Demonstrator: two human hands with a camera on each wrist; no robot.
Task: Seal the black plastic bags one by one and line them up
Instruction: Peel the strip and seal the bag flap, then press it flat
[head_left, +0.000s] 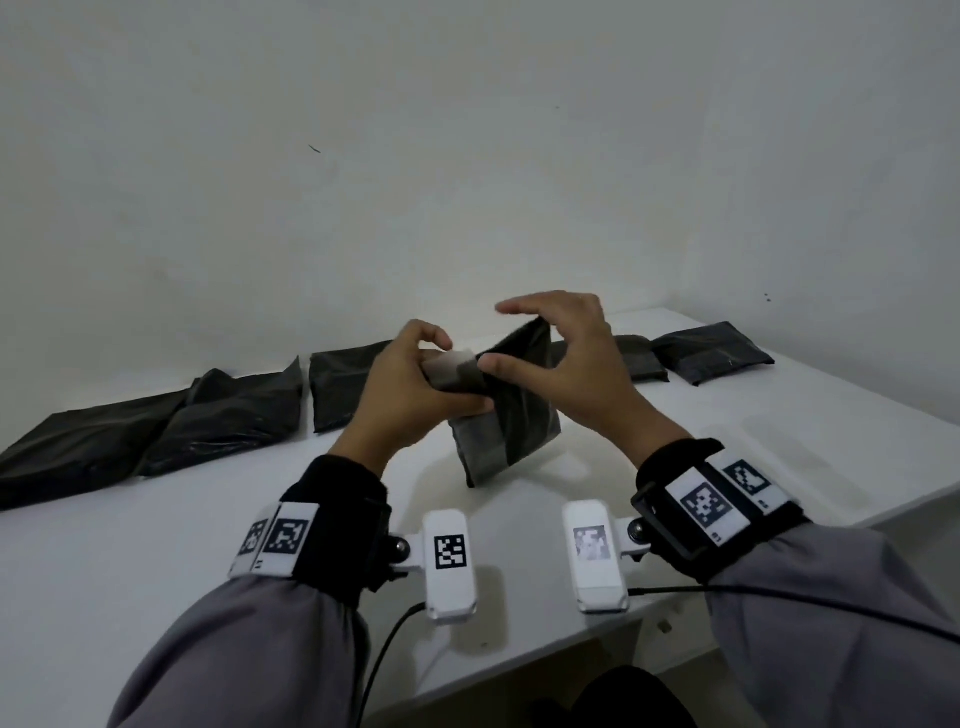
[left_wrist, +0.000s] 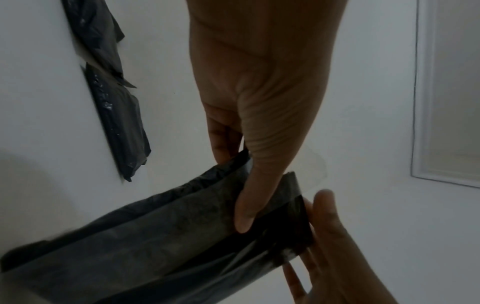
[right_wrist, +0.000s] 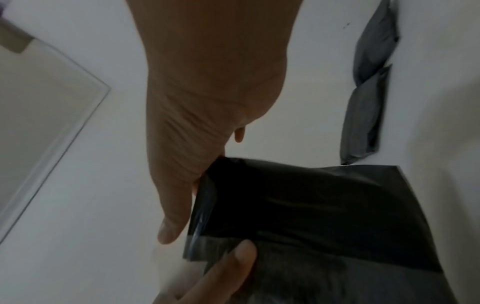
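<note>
Black plastic bag (head_left: 511, 410), held upright above the white table (head_left: 727, 447): your left hand (head_left: 410, 395) pinches its mouth end steady while your right hand (head_left: 566, 364) grips the flap, presumably to fold it shut.

White table (head_left: 779, 415) set against plain white wall (head_left: 467, 130); recessed framed panel (left_wrist: 454, 92) seen at 3 o'clock; light dim.

Head view looks down across the table (head_left: 156, 545); both wrist views sit close, sharing the held bag (head_left: 511, 415).
</note>
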